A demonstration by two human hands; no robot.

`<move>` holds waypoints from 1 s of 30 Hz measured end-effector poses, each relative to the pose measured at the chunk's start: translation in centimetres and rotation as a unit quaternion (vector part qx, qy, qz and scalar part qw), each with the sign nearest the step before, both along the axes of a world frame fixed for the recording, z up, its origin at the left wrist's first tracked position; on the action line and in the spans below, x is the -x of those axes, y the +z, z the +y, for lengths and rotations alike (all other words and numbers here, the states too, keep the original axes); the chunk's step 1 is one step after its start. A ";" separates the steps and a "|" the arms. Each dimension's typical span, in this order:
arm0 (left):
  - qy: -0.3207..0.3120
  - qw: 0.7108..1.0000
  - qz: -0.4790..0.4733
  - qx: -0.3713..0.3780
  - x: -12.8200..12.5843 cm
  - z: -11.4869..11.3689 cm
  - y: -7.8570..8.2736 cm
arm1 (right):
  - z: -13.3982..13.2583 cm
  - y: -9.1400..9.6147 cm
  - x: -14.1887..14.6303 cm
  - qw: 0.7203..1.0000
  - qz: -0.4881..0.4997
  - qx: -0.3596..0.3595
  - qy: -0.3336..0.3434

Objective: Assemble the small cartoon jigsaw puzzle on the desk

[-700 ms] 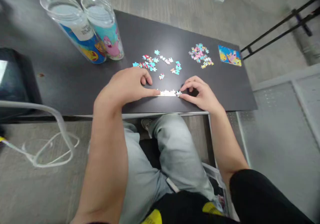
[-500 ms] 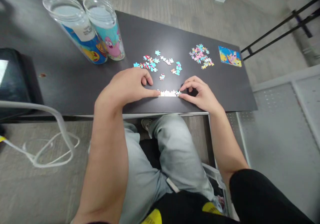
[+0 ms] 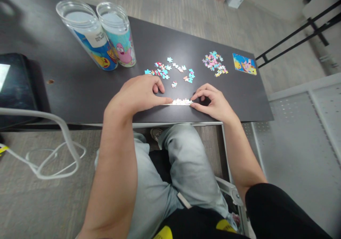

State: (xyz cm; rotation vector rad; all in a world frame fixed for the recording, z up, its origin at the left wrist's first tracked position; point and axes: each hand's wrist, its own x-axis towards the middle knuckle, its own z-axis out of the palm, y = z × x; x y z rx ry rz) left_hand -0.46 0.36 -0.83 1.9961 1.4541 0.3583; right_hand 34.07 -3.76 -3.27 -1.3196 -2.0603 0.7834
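Note:
A short row of joined jigsaw pieces (image 3: 182, 102) lies near the front edge of the dark table, its surface bright with glare. My left hand (image 3: 141, 92) reaches over from the left; its thumb presses on the row's left end while the other fingers curl above the table. At the right end, my right hand (image 3: 210, 98) pinches the last piece between thumb and fingers. Just beyond the row lies a single loose piece (image 3: 174, 84). Farther back are a cluster of blue and red pieces (image 3: 161, 70) and a small joined blue group (image 3: 190, 76).
Two clear-topped cartoon canisters (image 3: 119, 43) stand at the back left. A pile of pink and yellow pieces (image 3: 214, 61) and a picture card (image 3: 244, 64) lie to the right. A black device (image 3: 20, 90) sits at the far left, with a white cable (image 3: 53, 113) in front.
The view has shifted slightly. Both hands stay at the ends of the row, and the right-end piece looks closer in against it.

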 end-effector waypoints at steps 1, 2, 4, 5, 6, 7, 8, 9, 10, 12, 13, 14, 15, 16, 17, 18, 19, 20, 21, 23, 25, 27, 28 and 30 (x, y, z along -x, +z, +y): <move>0.000 1.000 -0.007 0.003 0.1 0.0 0.0 | 0.0 0.2 0.0 1.000 0.000 0.005 0.001; 0.000 1.000 -0.015 0.006 0.1 0.0 0.0 | 0.0 0.3 -0.1 1.000 0.003 0.007 0.001; 0.002 0.999 -0.038 0.009 0.3 0.0 -0.1 | 0.2 0.4 -0.2 1.000 0.012 0.004 -0.007; 0.005 0.999 -0.050 0.011 0.4 0.0 -0.1 | 0.4 0.2 -0.3 1.000 0.018 -0.002 -0.017; 0.010 0.998 -0.063 0.013 0.4 0.0 -0.2 | 0.8 0.1 -0.4 0.999 0.025 -0.011 -0.029; 0.015 0.997 -0.075 0.017 0.5 0.0 -0.2 | 1.2 -0.2 -0.4 0.998 0.031 -0.019 -0.043; 0.021 0.996 -0.084 0.021 0.5 0.1 -0.2 | 1.7 -0.4 -0.4 0.998 0.037 -0.026 -0.054; 0.027 0.995 -0.092 0.025 0.6 0.1 -0.1 | 2.4 -0.7 -0.3 0.996 0.043 -0.034 -0.064; 0.031 0.995 -0.096 0.027 0.6 0.1 -0.1 | 3.2 -0.9 -0.2 0.996 0.048 -0.042 -0.069; 0.038 0.994 -0.098 0.025 0.7 0.1 0.0 | 5.0 -1.1 0.3 0.994 0.054 -0.063 -0.074; 0.040 0.994 -0.096 0.023 0.8 0.0 0.1 | 5.9 -1.1 0.5 0.993 0.054 -0.077 -0.074; 0.042 0.994 -0.095 0.019 0.8 0.0 0.2 | 6.8 -1.0 0.8 0.992 0.051 -0.091 -0.074; 0.042 0.994 -0.095 0.017 0.8 0.0 0.2 | 7.7 -0.8 1.2 0.991 0.045 -0.104 -0.073; 0.043 0.994 -0.095 0.015 0.8 0.0 0.3 | 8.4 -0.7 1.5 0.990 0.032 -0.115 -0.070; 0.043 0.994 -0.095 0.014 0.8 0.0 0.4 | 9.1 -0.5 1.8 0.990 0.014 -0.125 -0.064; 0.042 0.995 -0.095 0.014 0.8 0.0 0.4 | 9.7 -0.4 2.2 0.989 -0.005 -0.134 -0.055; 0.042 0.995 -0.094 0.014 0.9 -0.1 0.4 | 10.2 -0.3 2.4 0.989 -0.025 -0.141 -0.045; 0.041 0.995 -0.092 0.015 0.9 -0.1 0.4 | 10.6 -0.3 2.6 0.988 -0.043 -0.147 -0.035; 0.041 0.995 -0.089 0.016 0.9 0.0 0.4 | 11.0 -0.4 2.8 0.987 -0.056 -0.150 -0.029; 0.039 0.996 -0.081 0.017 1.0 0.0 0.3 | 11.7 -0.8 2.8 0.986 -0.074 -0.147 -0.028; 0.034 0.997 -0.073 0.017 1.0 0.1 0.2 | 12.1 -1.3 2.8 0.986 -0.090 -0.137 -0.032; 0.025 0.997 -0.066 0.017 1.1 0.2 0.2 | 12.4 -1.6 2.9 0.985 -0.112 -0.126 -0.030; 0.021 0.998 -0.061 0.016 1.1 0.3 0.1 | 12.5 -1.7 3.0 0.985 -0.123 -0.121 -0.029; 0.019 0.998 -0.052 0.013 1.1 0.4 0.1 | 12.4 -1.6 3.4 0.982 -0.143 -0.118 -0.026</move>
